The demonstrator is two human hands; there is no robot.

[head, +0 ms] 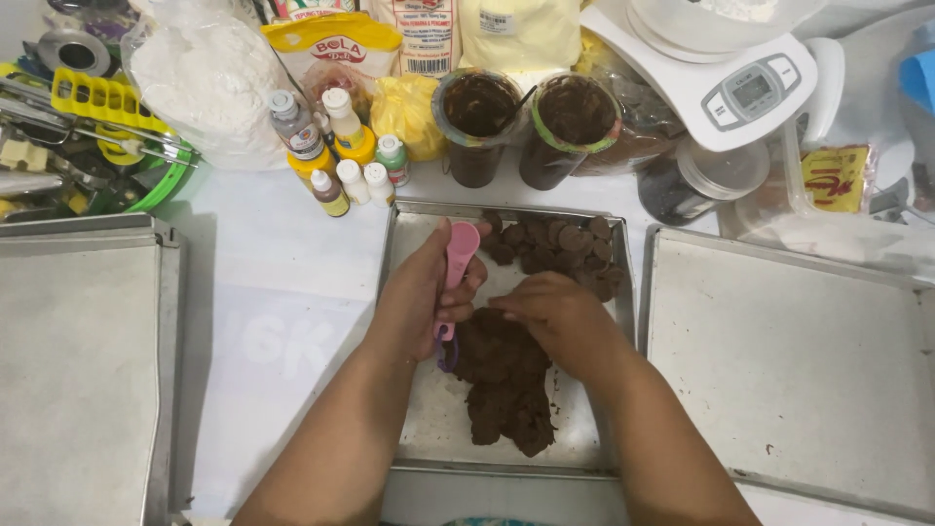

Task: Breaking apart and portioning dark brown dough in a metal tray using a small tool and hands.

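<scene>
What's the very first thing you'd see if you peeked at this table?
The big lump of dark brown dough in the middle tray, with both hands on it: the left hand holds a pink scoop, the right hand presses the dough. Behind them, at the tray's far end, lies a pile of small brown dough rounds. Further back stand two tubs of dark brown stuff.

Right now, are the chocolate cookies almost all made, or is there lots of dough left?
Some are done: a cluster of small brown dough rounds sits at the far end of the middle baking tray. In hand: the left hand holds a pink measuring spoon, and the right hand presses the big dough lump. Most of the dough remains unshaped.
</scene>
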